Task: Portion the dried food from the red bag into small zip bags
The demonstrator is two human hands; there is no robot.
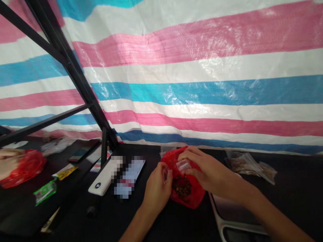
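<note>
A red plastic bag (193,198) with dark brownish-red bits inside lies open on the black table (297,201), low in the middle of the view. My left hand (156,190) is curled at the bag's left edge, pinching a small clear pouch (166,174). My right hand (204,169) reaches over the bag's top, its fingers closed on a second small clear pouch (183,165) held just above the dark contents.
A white power bank (104,178) and a blurred flat box (128,177) lie left of my hands. Clear filled bags (246,164) sit at the right. At far left, another person's hand (8,161) rests by a red bag (26,168); green packets (45,192), a phone (82,152), black poles (75,72).
</note>
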